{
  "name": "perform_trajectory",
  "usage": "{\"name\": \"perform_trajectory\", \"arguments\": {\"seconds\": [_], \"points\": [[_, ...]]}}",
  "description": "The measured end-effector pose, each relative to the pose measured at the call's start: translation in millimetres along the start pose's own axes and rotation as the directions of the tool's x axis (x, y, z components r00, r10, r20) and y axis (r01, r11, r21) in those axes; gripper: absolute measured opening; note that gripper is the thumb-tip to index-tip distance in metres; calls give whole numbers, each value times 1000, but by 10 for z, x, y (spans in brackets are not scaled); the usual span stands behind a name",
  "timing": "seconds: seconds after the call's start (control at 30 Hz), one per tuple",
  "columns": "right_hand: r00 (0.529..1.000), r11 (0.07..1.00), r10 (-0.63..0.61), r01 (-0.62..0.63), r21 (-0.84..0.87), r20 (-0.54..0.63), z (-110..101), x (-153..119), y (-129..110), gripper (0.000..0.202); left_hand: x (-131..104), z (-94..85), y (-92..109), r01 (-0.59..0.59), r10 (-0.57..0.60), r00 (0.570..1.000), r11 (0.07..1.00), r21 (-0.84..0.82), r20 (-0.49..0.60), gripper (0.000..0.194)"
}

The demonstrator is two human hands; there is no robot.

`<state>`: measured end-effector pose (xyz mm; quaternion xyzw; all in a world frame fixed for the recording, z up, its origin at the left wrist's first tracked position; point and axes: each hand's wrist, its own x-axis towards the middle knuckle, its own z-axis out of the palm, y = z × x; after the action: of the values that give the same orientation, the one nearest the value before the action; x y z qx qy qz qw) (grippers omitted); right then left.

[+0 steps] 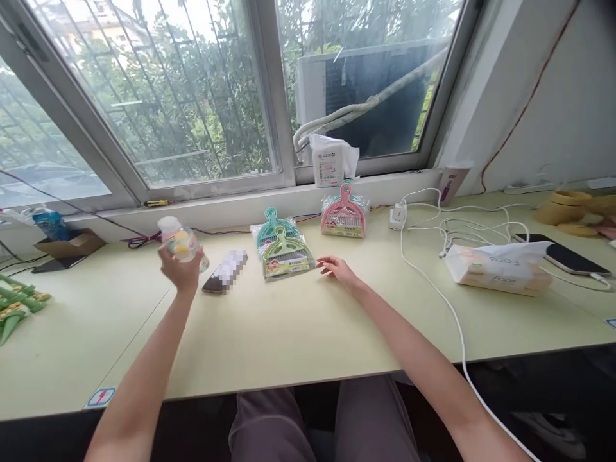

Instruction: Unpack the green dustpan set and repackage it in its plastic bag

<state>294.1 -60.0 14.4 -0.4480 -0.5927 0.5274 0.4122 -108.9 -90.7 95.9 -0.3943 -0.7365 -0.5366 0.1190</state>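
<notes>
At the left, my left hand (181,273) is closed around a clear plastic bottle (179,242) with a white cap and a colourful label, held tilted and slightly blurred. My right hand (337,269) hovers low by the table with its fingers loosely apart and nothing in them. Just left of its fingertips lies a green mini dustpan and brush set (287,255) in clear wrapping. It overlaps a teal dustpan set (272,224). Farther back sits a pink dustpan set (344,215). Between the bottle and the green set lies a phone (226,271), partly pixelated.
A tissue pack (495,266) stands at the right near a second phone (563,253) and tangled white cables around a charger (397,216). A cardboard box (72,247) is at the far left. The window sill (231,192) borders the back.
</notes>
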Motion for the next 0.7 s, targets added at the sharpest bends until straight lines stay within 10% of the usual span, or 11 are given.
{"name": "perform_trajectory", "arguments": {"seconds": [0.1, 0.27, 0.4, 0.47, 0.53, 0.7], "points": [[990, 985, -140, 137, -108, -23, 114, -76, -92, 25, -195, -374, 57, -206, 193, 971, 975, -86, -138, 61], [855, 804, -514, 508, -308, 68, 468, -616, -706, 34, -985, -972, 295, -322, 319, 946, 946, -50, -48, 69], [566, 449, -791, 796, -407, 234, 742, -1227, -1208, 50, -1763, -1222, 545, -631, 664, 729, 746, -211, 165, 64], [372, 190, -885, 839, -511, 281, 809, -1519, -1334, 53, -2054, -1292, 688, -655, 749, 622, 657, -374, 226, 59], [285, 25, -905, 777, -629, 317, 812, -1791, -1407, 48, -2256, -1352, 820, -630, 782, 581, 608, -483, 227, 58], [479, 48, -842, 524, -850, 248, 653, -2296, -1554, 42, -2515, -1498, 969, -455, 759, 566, 613, -647, 321, 70]]}}
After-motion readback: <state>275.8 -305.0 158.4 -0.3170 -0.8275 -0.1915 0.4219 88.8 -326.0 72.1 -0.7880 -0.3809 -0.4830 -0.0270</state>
